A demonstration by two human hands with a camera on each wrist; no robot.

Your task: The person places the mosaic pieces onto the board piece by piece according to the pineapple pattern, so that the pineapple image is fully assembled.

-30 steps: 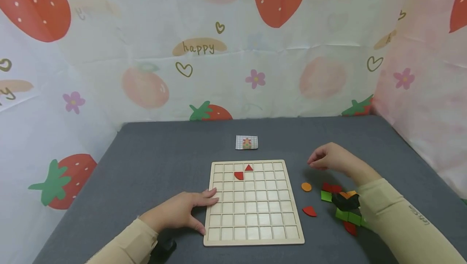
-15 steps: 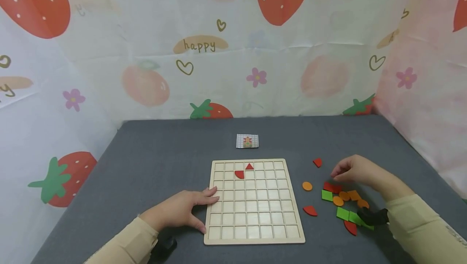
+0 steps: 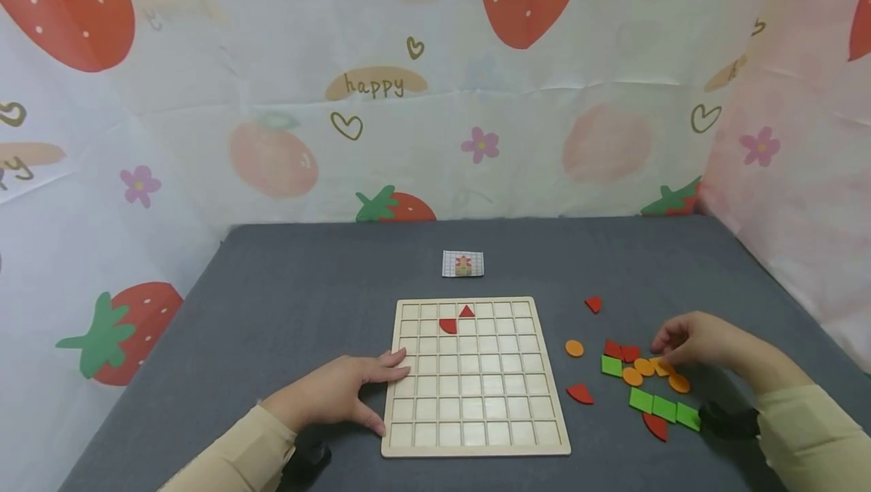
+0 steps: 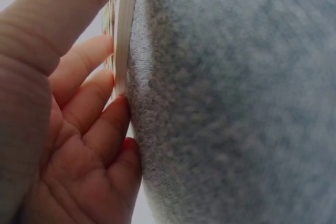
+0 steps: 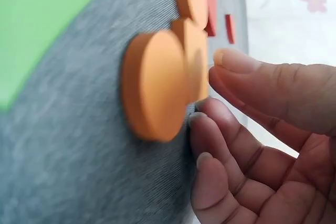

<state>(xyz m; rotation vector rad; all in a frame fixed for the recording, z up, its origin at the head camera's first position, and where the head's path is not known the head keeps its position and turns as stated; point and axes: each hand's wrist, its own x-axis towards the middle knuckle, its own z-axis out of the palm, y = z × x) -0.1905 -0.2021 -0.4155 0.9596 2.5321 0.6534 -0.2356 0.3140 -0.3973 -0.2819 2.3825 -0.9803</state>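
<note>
Touching round orange wood disc (image 5: 157,85), rt hand (image 3: 701,341).

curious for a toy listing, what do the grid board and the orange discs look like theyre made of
Grid board: pale unpainted wood, likely plywood, matte, with faint grain. Orange discs: probably painted wood, though dense foam is possible; thick, flat-edged, with an even matte colour.

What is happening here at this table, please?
A person is working on a wooden grid board on a grey table. The left hand rests flat against the board's left edge. The right hand touches orange pieces in the loose pile. A red triangle and a red quarter-circle already sit in the board.
</note>
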